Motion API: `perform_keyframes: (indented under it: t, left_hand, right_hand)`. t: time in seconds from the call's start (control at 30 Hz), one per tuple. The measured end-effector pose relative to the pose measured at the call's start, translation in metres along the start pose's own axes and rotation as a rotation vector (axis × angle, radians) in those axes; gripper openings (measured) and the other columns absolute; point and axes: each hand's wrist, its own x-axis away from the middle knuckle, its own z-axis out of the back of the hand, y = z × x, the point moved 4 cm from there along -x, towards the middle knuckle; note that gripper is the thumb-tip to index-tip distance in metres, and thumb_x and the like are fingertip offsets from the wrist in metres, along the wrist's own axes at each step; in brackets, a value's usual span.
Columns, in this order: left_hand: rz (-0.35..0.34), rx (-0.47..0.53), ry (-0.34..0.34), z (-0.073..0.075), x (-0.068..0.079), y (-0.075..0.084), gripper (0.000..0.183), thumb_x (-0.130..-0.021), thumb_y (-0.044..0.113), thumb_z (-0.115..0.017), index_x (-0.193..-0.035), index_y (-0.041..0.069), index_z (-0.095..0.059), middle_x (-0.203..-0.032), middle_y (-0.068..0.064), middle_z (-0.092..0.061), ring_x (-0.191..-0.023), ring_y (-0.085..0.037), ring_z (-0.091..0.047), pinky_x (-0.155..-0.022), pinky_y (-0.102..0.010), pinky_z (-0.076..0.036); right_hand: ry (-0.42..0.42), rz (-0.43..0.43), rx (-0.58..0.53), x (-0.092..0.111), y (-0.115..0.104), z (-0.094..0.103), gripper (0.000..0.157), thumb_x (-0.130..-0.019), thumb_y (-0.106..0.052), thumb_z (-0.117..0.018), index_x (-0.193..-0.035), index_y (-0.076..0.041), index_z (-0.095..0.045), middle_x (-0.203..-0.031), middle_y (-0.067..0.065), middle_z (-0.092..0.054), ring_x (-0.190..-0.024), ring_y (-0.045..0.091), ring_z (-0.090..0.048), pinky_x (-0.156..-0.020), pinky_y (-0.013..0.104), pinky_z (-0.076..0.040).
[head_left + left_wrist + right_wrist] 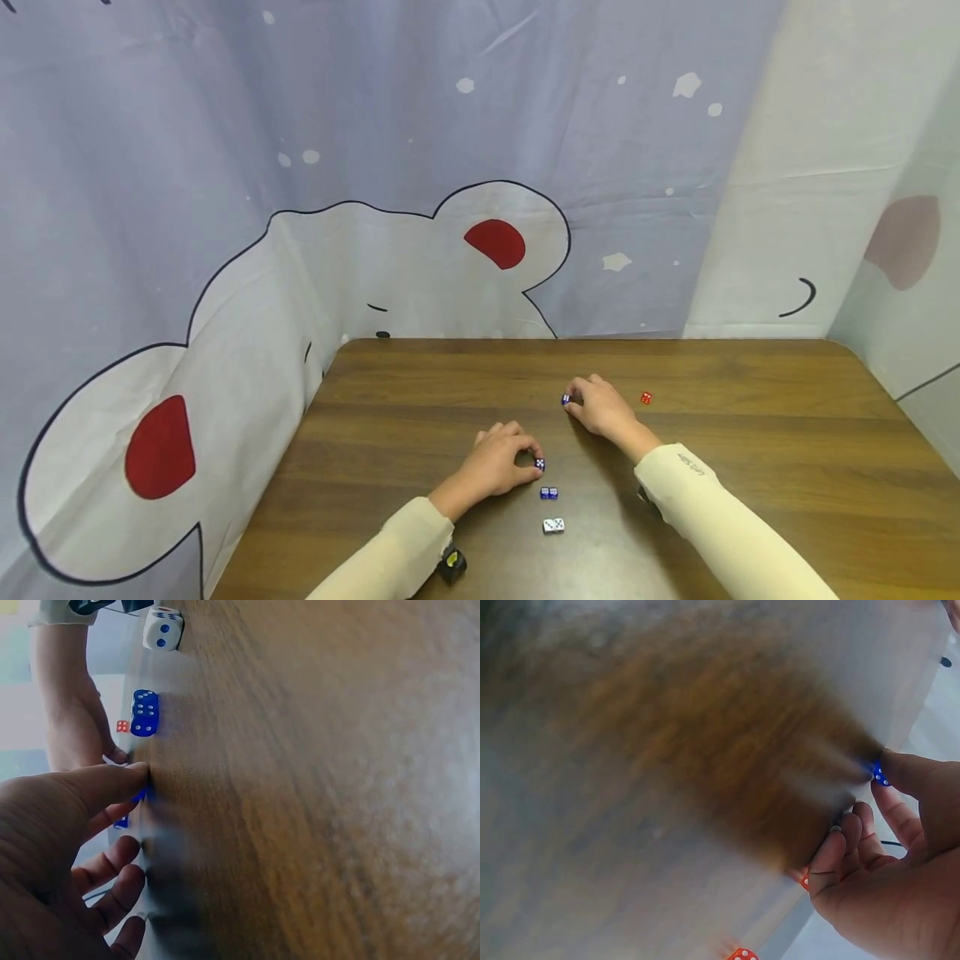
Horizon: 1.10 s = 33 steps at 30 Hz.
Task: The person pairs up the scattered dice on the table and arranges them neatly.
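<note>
My left hand (495, 461) pinches a blue die (540, 464) between thumb and forefinger at the table surface; in the left wrist view the thumb hides most of it. Farther back, my right hand (602, 407) holds another blue die (566, 400) by thumb and fingertip, and its dotted face also shows in the right wrist view. Just in front of the left hand lies a pair of blue dice (549, 493) side by side. Closer to me sits a pair of white dice (553, 526), touching each other. A red die (647, 398) lies right of the right hand.
The brown wooden table (750, 467) meets a printed curtain (375, 275) at its back and left edges. Two red dice show in the right wrist view, one of them (742, 954) cut by the lower border. A dark wrist device (452, 563) hangs under the left sleeve.
</note>
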Motion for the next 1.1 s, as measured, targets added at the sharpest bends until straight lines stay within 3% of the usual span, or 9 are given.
perform_keyframes:
  t: [0.17,0.4,0.63,1.1]
  left_hand:
    - [-0.006,0.005,0.002,0.000,0.000,0.000,0.017,-0.085,0.041,-0.081,-0.096,0.033,-0.070,-0.099,0.014,-0.058,-0.093,-0.008,-0.049,-0.080,-0.031,-0.033]
    - [-0.004,0.010,0.014,-0.001,0.000,-0.001,0.017,-0.085,0.041,-0.081,-0.092,0.032,-0.068,-0.098,0.015,-0.057,-0.092,-0.008,-0.048,-0.080,-0.031,-0.033]
    - [-0.003,0.013,0.018,-0.002,0.000,-0.001,0.017,-0.084,0.041,-0.081,-0.092,0.032,-0.068,-0.099,0.015,-0.058,-0.094,-0.008,-0.050,-0.080,-0.032,-0.034]
    - [-0.001,0.022,0.015,-0.002,-0.001,0.002,0.017,-0.084,0.040,-0.081,-0.091,0.031,-0.068,-0.096,0.014,-0.056,-0.091,-0.008,-0.048,-0.079,-0.032,-0.032]
  right_hand:
    - [-0.029,0.007,0.008,0.006,-0.004,0.000,0.015,-0.093,-0.023,-0.073,-0.102,-0.016,-0.063,-0.097,0.008,-0.056,-0.089,0.028,-0.057,-0.078,0.048,-0.048]
    - [-0.009,0.091,0.009,0.018,-0.012,-0.001,0.014,-0.091,-0.020,-0.074,-0.098,-0.016,-0.064,-0.090,0.006,-0.054,-0.083,0.024,-0.054,-0.074,0.044,-0.047]
    - [-0.020,0.106,-0.002,0.029,-0.014,-0.002,0.014,-0.090,-0.020,-0.076,-0.098,-0.017,-0.064,-0.093,0.006,-0.054,-0.087,0.024,-0.055,-0.078,0.046,-0.048]
    - [-0.036,0.180,0.009,0.048,-0.023,-0.004,0.015,-0.088,-0.019,-0.077,-0.095,-0.019,-0.063,-0.087,0.001,-0.051,-0.080,0.020,-0.051,-0.071,0.041,-0.046]
